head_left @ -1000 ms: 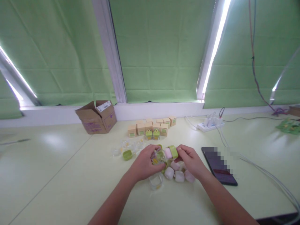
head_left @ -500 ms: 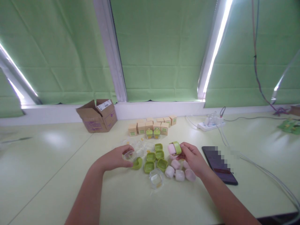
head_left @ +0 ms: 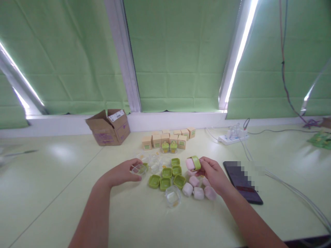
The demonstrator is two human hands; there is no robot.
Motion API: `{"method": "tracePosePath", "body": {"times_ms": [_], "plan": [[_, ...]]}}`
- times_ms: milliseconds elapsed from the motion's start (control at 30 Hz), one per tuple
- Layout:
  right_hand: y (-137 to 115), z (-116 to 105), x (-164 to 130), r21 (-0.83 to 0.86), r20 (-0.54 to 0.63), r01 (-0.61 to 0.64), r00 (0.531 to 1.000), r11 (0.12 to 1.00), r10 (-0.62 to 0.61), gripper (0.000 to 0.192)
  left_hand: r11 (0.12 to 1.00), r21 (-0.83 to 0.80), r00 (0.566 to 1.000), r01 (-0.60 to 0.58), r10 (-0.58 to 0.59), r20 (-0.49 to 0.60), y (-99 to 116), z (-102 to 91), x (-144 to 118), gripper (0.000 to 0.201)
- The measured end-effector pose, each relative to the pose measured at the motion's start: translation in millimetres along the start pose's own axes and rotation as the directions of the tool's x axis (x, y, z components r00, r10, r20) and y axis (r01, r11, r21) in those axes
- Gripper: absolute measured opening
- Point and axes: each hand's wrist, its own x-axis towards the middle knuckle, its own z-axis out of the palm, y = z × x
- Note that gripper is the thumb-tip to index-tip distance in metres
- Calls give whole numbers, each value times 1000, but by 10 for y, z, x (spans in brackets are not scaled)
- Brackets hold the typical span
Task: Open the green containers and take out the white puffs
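Note:
My left hand (head_left: 126,172) is curled round a clear plastic case (head_left: 139,169), thumb toward me, just left of the green square cups (head_left: 165,183). Between the fingers and thumb of my right hand (head_left: 212,173) is a green square cup (head_left: 197,163), tipped on its side. A pale pink block (head_left: 189,164) pokes out of its open side toward the left. Below that hand lie several pale pink and whitish rounded blocks (head_left: 198,193). Another clear case (head_left: 173,196) sits in front of the green cups, and more clear cases (head_left: 155,164) are behind them.
Small tan boxes (head_left: 156,141) stand in rows at the back, with two green-topped clear cases (head_left: 173,147) before them. An open cardboard carton (head_left: 111,129) is at back left. On the right are a dark phone (head_left: 241,182), a power strip (head_left: 230,138) and white cables (head_left: 292,189).
My left hand has drawn back to the left with the clear case, uncovering a green cup beside it. My right hand holds the cup and pink block in nearly the same place.

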Motion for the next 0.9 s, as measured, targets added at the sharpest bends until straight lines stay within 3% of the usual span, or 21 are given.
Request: {"method": "tracePosePath", "body": {"times_ms": [200,400,633,733,800,900], "plan": [[7,-6,2,0,5,2,1000,1000,-2,33,991,133,996,25,-14,-87,-117,59,75,47],[13,-5,-2,4,1,-3,1000,1000,3,33,984,154,989,85,-64,-136,-251,71,133,55],[-1,12,-5,43,15,-21,1000,999,20,34,974,186,976,127,-89,-199,-153,74,100,74],[-13,20,-14,98,39,-35,999,995,32,33,962,258,946,95,-7,-323,-28,81,106,66],[-30,30,-25,139,60,-56,997,989,48,31,942,336,902,-4,148,-405,82,116,133,60],[-72,54,-51,196,106,-110,990,974,90,28,904,403,837,-145,329,-438,299,252,176,50]]}}
